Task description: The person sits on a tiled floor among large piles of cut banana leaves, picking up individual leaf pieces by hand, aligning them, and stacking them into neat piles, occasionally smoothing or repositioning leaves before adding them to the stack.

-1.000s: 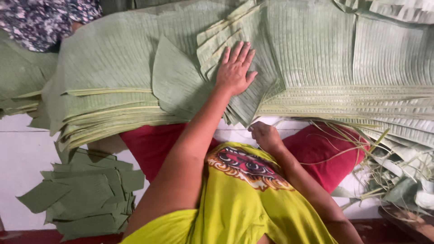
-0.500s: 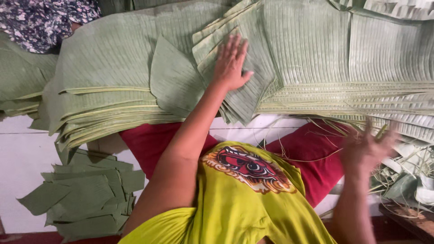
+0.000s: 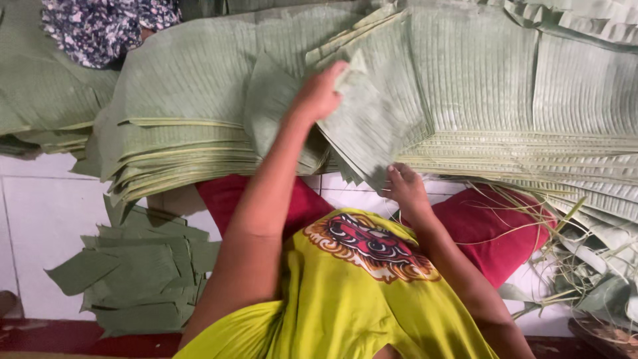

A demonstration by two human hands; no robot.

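White floor tiles point(image 3: 40, 219) below; left hand point(image 3: 319, 96) and right hand point(image 3: 407, 189) fingers grip the folded leaf piece point(image 3: 372, 126).

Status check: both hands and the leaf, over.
Left hand gripping top banana leaf piece. Right hand at its lower edge. Nothing obstructing.

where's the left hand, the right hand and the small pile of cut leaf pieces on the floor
left hand point(image 3: 319, 96), head view, on the knuckles
right hand point(image 3: 405, 189), head view, on the back of the hand
small pile of cut leaf pieces point(image 3: 143, 272), head view, on the top piece
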